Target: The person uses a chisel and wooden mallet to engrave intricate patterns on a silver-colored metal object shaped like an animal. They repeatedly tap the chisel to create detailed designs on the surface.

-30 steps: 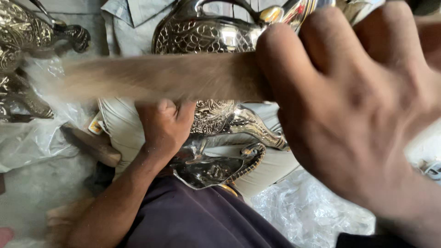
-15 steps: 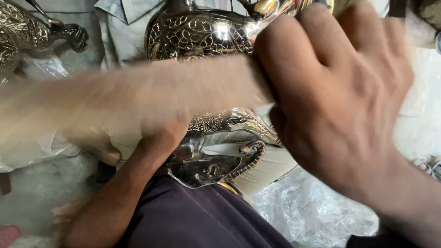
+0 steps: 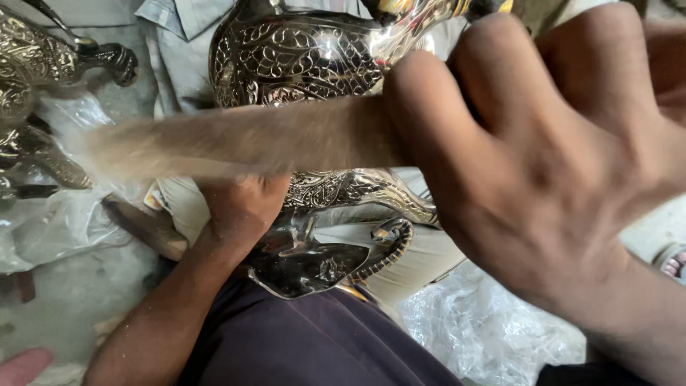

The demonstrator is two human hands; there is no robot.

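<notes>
An ornate, engraved silver-coloured metal figure (image 3: 300, 61) rests across my lap, its curled foot (image 3: 336, 254) shining below. My left hand (image 3: 239, 207) grips the figure from underneath, at its lower leg. Close to the camera, my right hand (image 3: 543, 164) is closed on a long tan brush-like tool (image 3: 229, 139), blurred with motion, which stretches left across the figure's body. The tool's exact kind cannot be told through the blur.
Another engraved metal piece (image 3: 43, 78) lies at the far left on crumpled clear plastic (image 3: 50, 221). More plastic wrap (image 3: 486, 322) lies at the lower right. Light cloth (image 3: 179, 28) sits under the figure. Grey floor (image 3: 71, 300) shows at the left.
The tan tool has swept back and forth across the figure with my right hand. My left hand has kept its hold beneath the figure.
</notes>
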